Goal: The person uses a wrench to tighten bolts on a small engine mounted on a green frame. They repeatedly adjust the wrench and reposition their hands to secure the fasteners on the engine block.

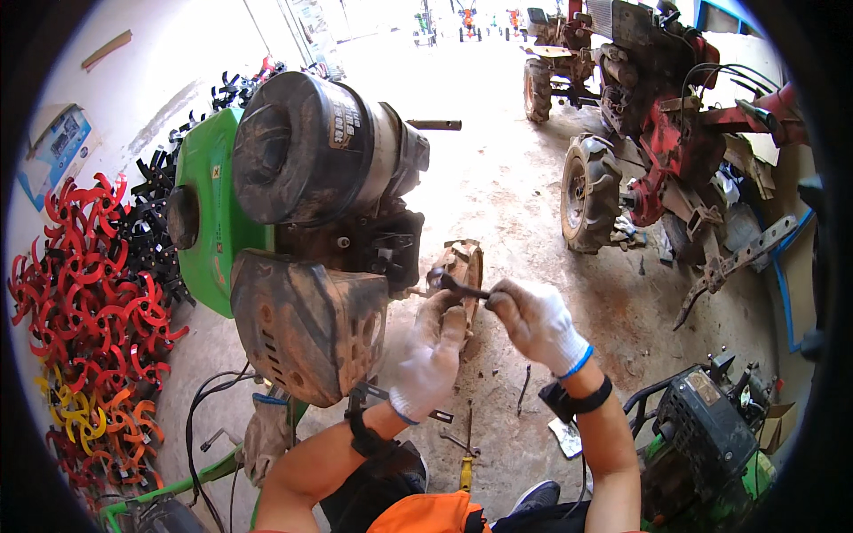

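A dark wrench with a rounded head is held up between my hands, beside a green engine machine. My right hand, in a white work glove with dirty fingertips, pinches the handle end. My left hand, gloved the same way, has its fingers bent around the head end, close to the machine's side. Just beyond the fingers stands a muddy wheel, partly hidden by them. The machine carries a black round air cleaner and a dusty dark cover.
Red curved blades lie heaped at the left, with black, yellow and orange ones around them. A yellow-handled screwdriver and a spanner are on the floor near my feet. A red tiller stands far right, another engine near right.
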### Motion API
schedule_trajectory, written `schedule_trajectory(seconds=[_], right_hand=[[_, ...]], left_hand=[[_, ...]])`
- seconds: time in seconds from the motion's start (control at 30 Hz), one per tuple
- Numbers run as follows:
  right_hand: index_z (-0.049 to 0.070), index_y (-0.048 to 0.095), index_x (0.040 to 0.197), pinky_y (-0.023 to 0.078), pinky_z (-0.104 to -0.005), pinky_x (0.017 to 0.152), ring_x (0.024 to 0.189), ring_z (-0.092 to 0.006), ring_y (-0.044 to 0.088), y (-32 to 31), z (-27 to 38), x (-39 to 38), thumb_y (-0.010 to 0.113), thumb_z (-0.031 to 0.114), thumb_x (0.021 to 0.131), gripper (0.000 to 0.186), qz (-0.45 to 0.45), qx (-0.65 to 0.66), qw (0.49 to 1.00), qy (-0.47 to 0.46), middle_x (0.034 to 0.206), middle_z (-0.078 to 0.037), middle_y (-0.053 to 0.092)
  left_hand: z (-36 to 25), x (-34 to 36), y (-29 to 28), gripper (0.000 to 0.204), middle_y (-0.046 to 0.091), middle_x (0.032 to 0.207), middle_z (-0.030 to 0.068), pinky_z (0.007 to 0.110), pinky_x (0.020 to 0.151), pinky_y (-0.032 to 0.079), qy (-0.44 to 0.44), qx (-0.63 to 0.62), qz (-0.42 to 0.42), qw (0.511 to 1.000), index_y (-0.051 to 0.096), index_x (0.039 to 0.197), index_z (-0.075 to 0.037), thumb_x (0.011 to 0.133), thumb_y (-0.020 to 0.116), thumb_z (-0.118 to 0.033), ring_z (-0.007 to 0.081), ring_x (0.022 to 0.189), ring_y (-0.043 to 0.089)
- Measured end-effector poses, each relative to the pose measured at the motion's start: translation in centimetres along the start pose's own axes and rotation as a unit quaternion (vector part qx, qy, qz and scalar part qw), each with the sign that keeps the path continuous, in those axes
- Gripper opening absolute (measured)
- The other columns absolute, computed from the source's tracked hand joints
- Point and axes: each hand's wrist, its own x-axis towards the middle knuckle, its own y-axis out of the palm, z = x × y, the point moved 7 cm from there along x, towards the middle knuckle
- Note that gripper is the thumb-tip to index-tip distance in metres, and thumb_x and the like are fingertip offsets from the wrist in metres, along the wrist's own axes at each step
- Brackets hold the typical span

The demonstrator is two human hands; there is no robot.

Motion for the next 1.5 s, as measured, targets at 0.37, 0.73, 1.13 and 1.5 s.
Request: schedule_trajectory(seconds=[0.37, 0.73, 1.13, 1.5], right_hand=[[0.008, 0.078, 0.117, 0.060, -0.0439, 0.079, 0.088, -0.0382, 0.075, 1.9, -0.5, 6.7, 0.056, 0.038, 0.113, 0.037, 0.053, 0.038, 0.998, -0.008, 0.096, -0.017, 0.077], [0.007, 0.079, 0.102, 0.055, -0.0417, 0.064, 0.064, -0.0276, 0.068, -1.8, 1.4, 11.9, 0.063, 0.046, 0.110, 0.042, 0.119, -0.103, 0.980, -0.118, 0.072, -0.015, 0.068], [0.005, 0.077, 0.088, 0.055, -0.0434, 0.055, 0.054, -0.0344, 0.065, -3.9, 4.9, 16.8, 0.065, 0.047, 0.108, 0.048, 0.117, -0.175, 0.932, -0.295, 0.064, -0.018, 0.064], [-0.002, 0.073, 0.107, 0.059, -0.0440, 0.074, 0.081, -0.0260, 0.073, 8.3, -1.8, 6.0, 0.050, 0.042, 0.117, 0.051, 0.147, 0.228, 0.958, 0.095, 0.087, -0.018, 0.075]], left_hand=[[2.7, 0.2, 0.7, 0.034, 0.068, 0.115, 0.0003, 0.024, 0.094, 0.050, -0.094, -0.184, 0.097, 0.974, 0.062, 0.142, -0.002, 0.117, 0.058, -0.025, 0.0070, 0.103, 0.061], [4.4, 0.7, 0.6, 0.035, 0.068, 0.113, 0.0007, 0.024, 0.091, 0.050, -0.121, -0.190, 0.107, 0.968, 0.061, 0.142, -0.001, 0.116, 0.059, -0.025, 0.0082, 0.101, 0.060], [4.4, 1.5, 1.4, 0.030, 0.068, 0.116, 0.0024, 0.025, 0.095, 0.051, -0.151, -0.195, 0.126, 0.961, 0.062, 0.140, -0.001, 0.114, 0.061, -0.016, 0.0077, 0.103, 0.061], [5.1, 1.4, 1.1, 0.031, 0.071, 0.118, 0.0055, 0.027, 0.093, 0.053, -0.130, -0.179, 0.104, 0.970, 0.062, 0.137, 0.002, 0.111, 0.063, -0.014, 0.0109, 0.105, 0.064]])
